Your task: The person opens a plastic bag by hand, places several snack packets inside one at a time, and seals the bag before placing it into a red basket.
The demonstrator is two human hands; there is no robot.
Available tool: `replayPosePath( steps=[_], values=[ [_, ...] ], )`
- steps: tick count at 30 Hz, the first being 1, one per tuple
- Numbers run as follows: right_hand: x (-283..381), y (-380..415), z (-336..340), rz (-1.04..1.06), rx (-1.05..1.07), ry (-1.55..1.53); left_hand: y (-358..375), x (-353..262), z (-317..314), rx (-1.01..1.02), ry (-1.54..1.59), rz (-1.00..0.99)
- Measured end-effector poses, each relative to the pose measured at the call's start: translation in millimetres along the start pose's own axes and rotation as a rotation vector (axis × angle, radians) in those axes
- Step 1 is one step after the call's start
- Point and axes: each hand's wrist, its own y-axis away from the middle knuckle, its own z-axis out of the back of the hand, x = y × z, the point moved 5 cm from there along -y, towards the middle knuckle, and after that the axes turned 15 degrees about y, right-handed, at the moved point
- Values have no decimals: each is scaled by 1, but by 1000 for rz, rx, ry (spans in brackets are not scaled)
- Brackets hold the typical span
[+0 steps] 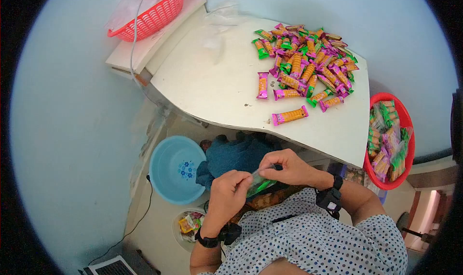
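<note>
Over my lap, my left hand (228,194) and my right hand (288,168) pinch the top edge of a clear plastic bag (261,186) between thumbs and fingers. Something bright green shows through the bag, which hangs below my fingertips and is partly hidden by my left hand. Beyond my hands, a white table (217,91) bears a heap of small biscuit packets (308,62) in purple and green wrappers. A single purple packet (290,116) lies nearest the table's front edge.
On the right stands a red basket (411,154) of bagged biscuit packets. Left of my lap are a light blue basin (166,171) and a small bin (179,234) with wrappers. A red basket (156,15) sits on a ledge; dark blue cloth (236,154) lies under the table.
</note>
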Motion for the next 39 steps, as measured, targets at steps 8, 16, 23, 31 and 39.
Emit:
replayPosePath(
  steps=[8,16,23,31,39],
  values=[
    [20,7,6,392,-136,209,-2,38,-2,-1,275,248],
    [-2,10,-12,501,-72,333,-5,52,-4,39,347,393],
    [0,18,-6,447,-147,247,-6,53,2,96,325,384],
    [18,87,96,-40,-297,-206,-32,51,-20,143,176,335],
    [-39,261,260,-238,-1225,-367,-47,100,-63,233,454,512]
  ],
)
